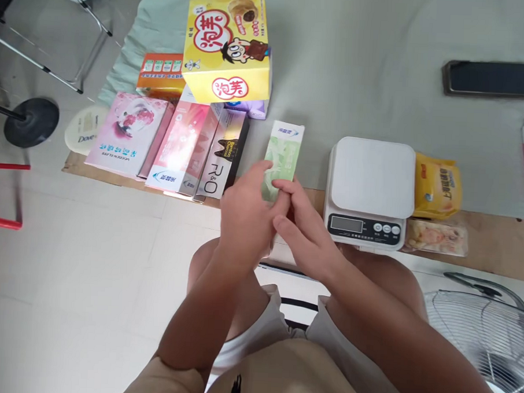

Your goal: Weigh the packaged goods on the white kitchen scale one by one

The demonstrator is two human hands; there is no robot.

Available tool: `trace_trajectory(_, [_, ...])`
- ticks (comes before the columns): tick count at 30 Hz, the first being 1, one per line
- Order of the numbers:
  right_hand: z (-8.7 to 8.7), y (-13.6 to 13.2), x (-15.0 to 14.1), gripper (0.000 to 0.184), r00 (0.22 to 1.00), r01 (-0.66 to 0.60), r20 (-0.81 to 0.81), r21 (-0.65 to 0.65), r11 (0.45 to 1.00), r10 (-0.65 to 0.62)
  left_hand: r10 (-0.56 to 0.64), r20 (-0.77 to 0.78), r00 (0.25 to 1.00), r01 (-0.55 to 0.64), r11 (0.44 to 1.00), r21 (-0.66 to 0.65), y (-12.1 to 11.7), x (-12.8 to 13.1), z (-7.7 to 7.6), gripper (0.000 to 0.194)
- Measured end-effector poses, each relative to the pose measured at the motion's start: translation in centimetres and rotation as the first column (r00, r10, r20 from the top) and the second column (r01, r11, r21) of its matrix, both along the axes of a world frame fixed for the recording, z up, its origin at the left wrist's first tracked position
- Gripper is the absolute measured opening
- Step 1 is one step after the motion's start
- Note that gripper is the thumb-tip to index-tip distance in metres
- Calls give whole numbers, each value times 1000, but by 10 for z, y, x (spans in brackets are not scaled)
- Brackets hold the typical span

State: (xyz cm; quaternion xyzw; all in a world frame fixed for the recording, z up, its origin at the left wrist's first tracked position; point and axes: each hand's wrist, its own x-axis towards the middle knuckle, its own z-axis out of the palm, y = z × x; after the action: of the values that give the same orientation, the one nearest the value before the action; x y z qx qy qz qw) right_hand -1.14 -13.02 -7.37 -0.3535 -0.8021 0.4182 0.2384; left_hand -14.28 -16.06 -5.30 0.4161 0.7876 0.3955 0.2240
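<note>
A slim green and white carton [283,154] lies on the cloth in front of my hands, its near end partly hidden behind my fingers. My left hand [248,210] is over that near end, thumb and fingers spread apart, with no object visible in it. From the other side, my right hand [306,230] meets it; its thumb and index finger close around the left fingertips. Right of my hands sits a white digital kitchen scale [373,178] with a bare platform. To the left is a black and white R&O carton [220,160].
A yellow cream-puff box [227,47] rests on other boxes at the back left. Pink cartons [128,133] and a Dove container [85,131] line the left edge. A yellow pouch [438,187] is beside the scale; a phone [493,79] lies far right. A fan [482,328] stands below.
</note>
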Motion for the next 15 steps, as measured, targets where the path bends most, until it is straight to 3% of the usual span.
trace_trajectory(3, [5, 4, 3, 55, 990, -90, -120, -73, 993, 81, 33, 143, 989, -64, 974, 218, -1, 1, 3, 33])
trace_trajectory(5, [11, 6, 7, 60, 977, -106, -191, -28, 994, 99, 21, 169, 985, -87, 915, 394, -2, 3, 3, 26])
trace_trajectory(8, [20, 8, 20, 69, 976, -44, -210, 53, 998, 54, -110, 181, 977, -11, 826, 563, -2, 10, 0, 29])
trace_trajectory(10, [23, 9, 35, 74, 984, 26, -176, 58, 998, -15, -244, 199, 949, 86, 809, 581, 1, 18, -4, 39])
trace_trajectory(15, [22, 16, 81, 70, 978, 201, -63, -11, 980, -201, -495, 198, 846, 358, 803, 477, 16, 50, -9, 60])
